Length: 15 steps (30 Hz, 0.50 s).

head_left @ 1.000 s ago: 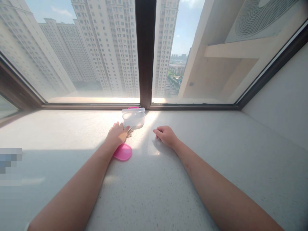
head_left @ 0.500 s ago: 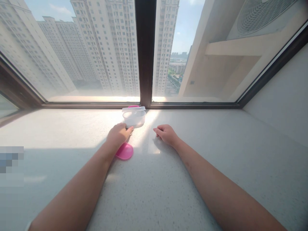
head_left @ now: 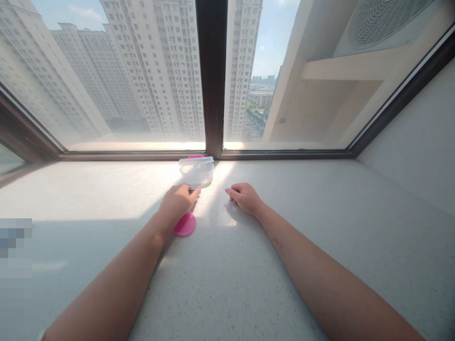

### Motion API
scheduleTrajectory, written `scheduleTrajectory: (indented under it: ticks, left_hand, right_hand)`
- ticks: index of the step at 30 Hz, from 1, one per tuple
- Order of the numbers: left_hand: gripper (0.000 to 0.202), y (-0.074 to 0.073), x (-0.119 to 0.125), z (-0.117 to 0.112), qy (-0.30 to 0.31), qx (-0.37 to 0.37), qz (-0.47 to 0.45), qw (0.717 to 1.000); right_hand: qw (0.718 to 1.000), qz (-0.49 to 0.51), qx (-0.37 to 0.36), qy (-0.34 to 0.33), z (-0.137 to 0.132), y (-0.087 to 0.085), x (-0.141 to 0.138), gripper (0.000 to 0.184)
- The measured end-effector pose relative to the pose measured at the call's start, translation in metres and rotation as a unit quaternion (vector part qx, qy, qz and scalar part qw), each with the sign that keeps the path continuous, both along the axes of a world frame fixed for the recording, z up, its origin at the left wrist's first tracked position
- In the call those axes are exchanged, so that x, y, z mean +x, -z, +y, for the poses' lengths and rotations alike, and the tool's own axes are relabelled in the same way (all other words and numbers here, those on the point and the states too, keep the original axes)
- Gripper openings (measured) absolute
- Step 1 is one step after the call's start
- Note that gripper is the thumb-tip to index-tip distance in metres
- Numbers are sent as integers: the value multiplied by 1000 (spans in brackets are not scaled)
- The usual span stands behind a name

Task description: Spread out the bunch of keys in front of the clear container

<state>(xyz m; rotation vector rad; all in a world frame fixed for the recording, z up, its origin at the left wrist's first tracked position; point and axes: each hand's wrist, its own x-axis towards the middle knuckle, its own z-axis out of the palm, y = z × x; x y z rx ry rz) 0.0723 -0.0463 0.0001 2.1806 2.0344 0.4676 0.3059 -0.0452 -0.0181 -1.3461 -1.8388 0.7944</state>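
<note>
Left hand [head_left: 177,200] mostly hides its item [head_left: 192,191] (can't ID).
Pink disc [head_left: 186,225] part-covered by left forearm [head_left: 121,270]; fan unit [head_left: 387,23] cropped by top edge.

Bare hands, L hand [head_left: 177,200] and R hand [head_left: 244,194], slim-wristed; both forearms bare too, L forearm [head_left: 117,272] and R forearm [head_left: 320,270] widening twd. the elbow. Faint marks [head_left: 278,243] dot the R one. Pale sleeve edge [head_left: 41,335] (just a sliver, v. small) on L.

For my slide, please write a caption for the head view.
Left hand near a clear container and pink piece; right hand curled.
</note>
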Motion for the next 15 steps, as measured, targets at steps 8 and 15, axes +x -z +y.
scheduleTrajectory:
  ticks: [8, 15]
  left_hand:
    - [40, 3, 11, -3, 27, 5, 20, 999]
    - [33, -2, 26, -12, 63, -11, 14, 998]
  right_hand:
    - [1000, -3, 1, 0, 0, 0, 0, 36]
    - [1000, 0, -4, 0, -1, -1, -1, 37]
